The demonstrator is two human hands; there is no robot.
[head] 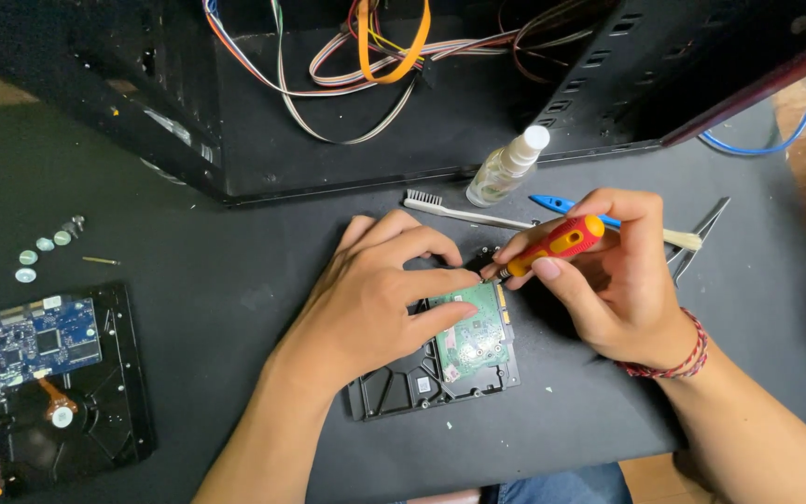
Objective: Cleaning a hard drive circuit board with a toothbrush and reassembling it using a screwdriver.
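Note:
A black hard drive (403, 390) lies on the dark table in front of me, its green circuit board (475, 336) facing up. My left hand (375, 299) rests on the drive, fingertips pressing the board's upper left edge. My right hand (618, 275) grips a small red and yellow screwdriver (557, 245), whose tip points down-left at the board's top corner, close to my left fingertips. A red braided bracelet circles my right wrist.
A second hard drive (72, 392) with a blue circuit board lies at the left, with small screws and discs (44, 247) above it. Behind my hands lie a toothbrush (464, 213), a spray bottle (507, 166), a brush, tweezers (701, 233), and an open computer case (422, 93) with cables.

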